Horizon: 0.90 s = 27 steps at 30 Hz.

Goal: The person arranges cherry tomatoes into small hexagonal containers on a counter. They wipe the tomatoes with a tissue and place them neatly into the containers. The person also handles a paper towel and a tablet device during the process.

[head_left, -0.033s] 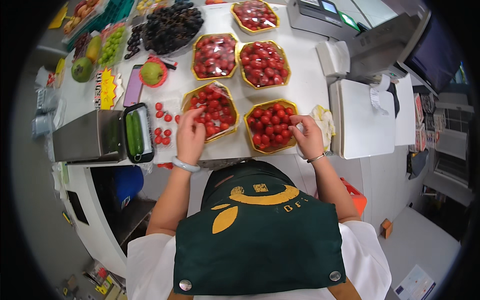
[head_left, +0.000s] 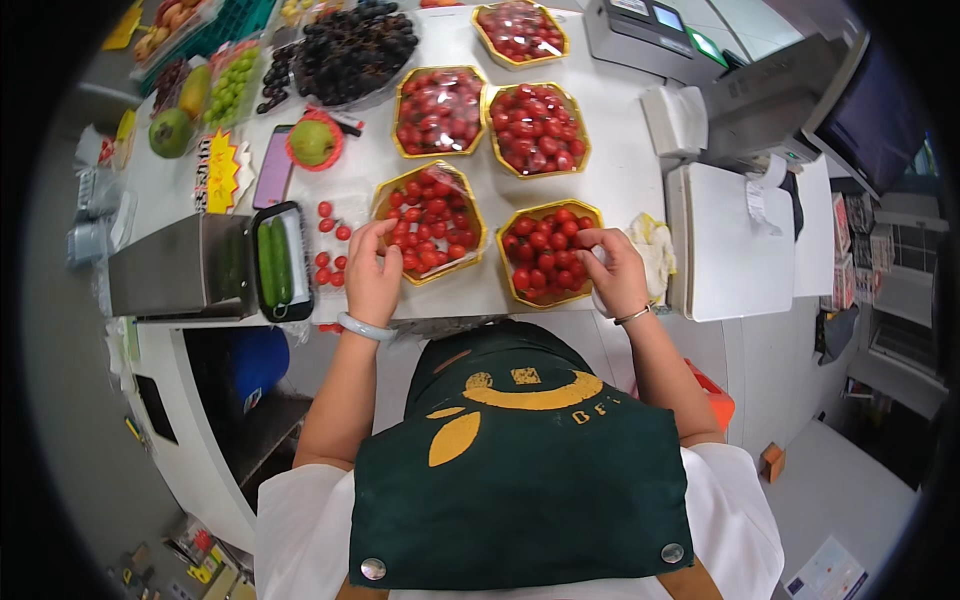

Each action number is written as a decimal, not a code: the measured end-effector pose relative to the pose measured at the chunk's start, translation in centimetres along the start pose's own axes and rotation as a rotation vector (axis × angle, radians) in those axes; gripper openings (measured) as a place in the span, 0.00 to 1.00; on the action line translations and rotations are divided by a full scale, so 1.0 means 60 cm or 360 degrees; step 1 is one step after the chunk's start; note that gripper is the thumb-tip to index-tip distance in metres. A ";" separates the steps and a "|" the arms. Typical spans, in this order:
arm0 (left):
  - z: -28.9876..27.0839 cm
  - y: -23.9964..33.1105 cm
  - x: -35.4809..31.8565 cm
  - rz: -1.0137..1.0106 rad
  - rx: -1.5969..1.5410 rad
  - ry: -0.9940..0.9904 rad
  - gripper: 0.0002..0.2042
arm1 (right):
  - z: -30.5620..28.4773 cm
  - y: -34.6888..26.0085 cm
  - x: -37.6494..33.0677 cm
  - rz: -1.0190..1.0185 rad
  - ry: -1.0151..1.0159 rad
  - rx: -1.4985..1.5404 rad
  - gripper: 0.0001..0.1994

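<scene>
Cherry tomatoes fill part of a gold-rimmed tray [head_left: 474,258] whose clear film is partly peeled back. Beside its left front rim is my left hand [head_left: 373,278], fingers loosely bent and thumb apart, with nothing visible between them. A second, uncovered tray of cherry tomatoes [head_left: 548,250] stands to its right. My right hand [head_left: 620,275] reaches over that tray's right rim, index finger and thumb apart by the fruit. Something white shows under its palm, too hidden to name. Several loose cherry tomatoes [head_left: 330,270] lie on clear plastic left of my left hand.
Three film-covered trays [head_left: 438,110] of red fruit sit behind. To the left are packed cucumbers [head_left: 273,262], a purple phone [head_left: 272,170], a green fruit in a pink net [head_left: 314,143] and dark grapes [head_left: 355,50]. A crumpled cloth [head_left: 652,255] and white scale plate [head_left: 740,245] stand right.
My left hand has drawn slightly left, away from the partly covered tray's rim. My right hand stays at the uncovered tray. The whole view has shifted a little.
</scene>
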<state>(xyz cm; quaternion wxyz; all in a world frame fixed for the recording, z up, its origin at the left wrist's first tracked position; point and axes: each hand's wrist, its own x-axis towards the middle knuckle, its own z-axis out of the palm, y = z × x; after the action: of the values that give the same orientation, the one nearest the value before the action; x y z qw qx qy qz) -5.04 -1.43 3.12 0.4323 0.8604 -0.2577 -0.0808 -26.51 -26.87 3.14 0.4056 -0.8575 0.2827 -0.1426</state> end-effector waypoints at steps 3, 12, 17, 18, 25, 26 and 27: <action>-0.027 -0.058 -0.006 -0.0007 0.0179 -0.0337 0.10 | 0.060 -0.084 0.040 -0.0274 -0.0273 -0.0018 0.10; 0.004 -0.032 0.005 0.0489 0.0682 -0.0365 0.14 | 0.245 -0.163 0.126 -0.0194 -0.0938 -0.1186 0.10; 0.017 -0.042 0.011 0.0528 0.0576 -0.0440 0.12 | 0.195 -0.143 0.141 -0.0034 -0.0709 -0.0530 0.09; 0.015 -0.042 0.014 0.0506 0.0483 -0.0433 0.11 | 0.174 -0.136 0.146 0.0077 -0.0628 -0.0268 0.09; -0.023 -0.047 0.025 0.0096 -0.0187 -0.0346 0.07 | 0.168 -0.160 0.124 -0.0444 -0.0975 -0.1104 0.10; -0.020 -0.046 0.028 0.0107 -0.0182 -0.0357 0.07 | 0.185 -0.170 0.125 -0.0488 -0.1106 -0.1346 0.11; -0.018 -0.049 0.028 0.0110 -0.0171 -0.0362 0.08 | 0.204 -0.177 0.130 -0.0475 -0.1190 -0.1495 0.10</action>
<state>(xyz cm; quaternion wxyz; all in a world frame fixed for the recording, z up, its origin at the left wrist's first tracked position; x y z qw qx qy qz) -2.12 -0.11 1.61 0.4482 0.8118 -0.3299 -0.1767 -10.57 -18.59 3.78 0.0318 -0.9667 0.0309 0.2521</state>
